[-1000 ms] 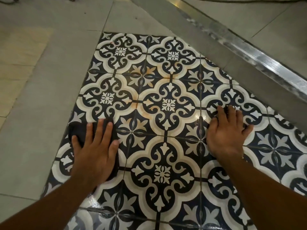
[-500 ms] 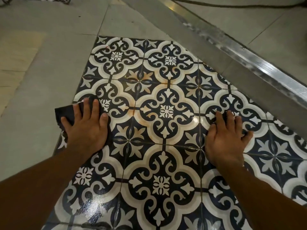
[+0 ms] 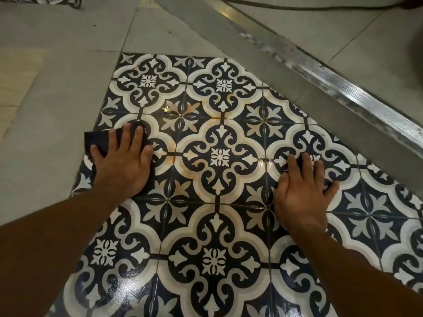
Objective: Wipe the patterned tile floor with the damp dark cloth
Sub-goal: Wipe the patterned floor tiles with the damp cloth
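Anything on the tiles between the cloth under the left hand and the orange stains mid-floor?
Nothing visible. The left hand presses the dark cloth flat at the left edge of the patterned tile floor; bare tile runs from there to the orange stains. The right hand rests flat beyond them, further right.

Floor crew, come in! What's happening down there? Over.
Left hand flat on dark cloth, at left edge of tiles. Right hand flat on bare tiles. Orange stains between them. Nothing in the way. Over.
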The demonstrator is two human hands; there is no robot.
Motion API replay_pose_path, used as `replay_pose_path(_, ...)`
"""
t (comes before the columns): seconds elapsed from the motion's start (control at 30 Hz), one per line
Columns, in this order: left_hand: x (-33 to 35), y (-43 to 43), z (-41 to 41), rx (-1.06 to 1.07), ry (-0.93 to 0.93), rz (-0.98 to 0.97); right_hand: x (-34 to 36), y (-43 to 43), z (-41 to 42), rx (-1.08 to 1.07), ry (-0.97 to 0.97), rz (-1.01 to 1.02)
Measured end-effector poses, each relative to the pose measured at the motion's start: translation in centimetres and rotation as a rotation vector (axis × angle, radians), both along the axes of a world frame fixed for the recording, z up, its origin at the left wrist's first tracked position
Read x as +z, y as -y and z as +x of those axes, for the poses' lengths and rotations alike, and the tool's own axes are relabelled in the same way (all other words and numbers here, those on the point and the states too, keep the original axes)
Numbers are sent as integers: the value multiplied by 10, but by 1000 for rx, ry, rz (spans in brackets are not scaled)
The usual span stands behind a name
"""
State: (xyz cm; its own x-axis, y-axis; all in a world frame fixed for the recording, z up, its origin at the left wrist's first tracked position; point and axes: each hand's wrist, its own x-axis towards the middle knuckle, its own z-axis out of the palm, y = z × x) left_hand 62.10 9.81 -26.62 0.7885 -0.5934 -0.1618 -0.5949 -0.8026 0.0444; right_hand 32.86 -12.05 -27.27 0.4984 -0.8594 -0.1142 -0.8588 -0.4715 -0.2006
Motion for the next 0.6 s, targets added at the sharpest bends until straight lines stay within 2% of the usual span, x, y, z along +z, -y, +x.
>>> replay_pose_path(0.23,4,-25,-32,-283,8,14,1,0,0,11,-5,14)
replay_pose_path(0.47,6,13,-20,-154,-11,1,2,0,-1,17,-20,26)
replay_pose_path(0.6,7,28,-39,-199,-27,-8,1,1,0,23,-40,29)
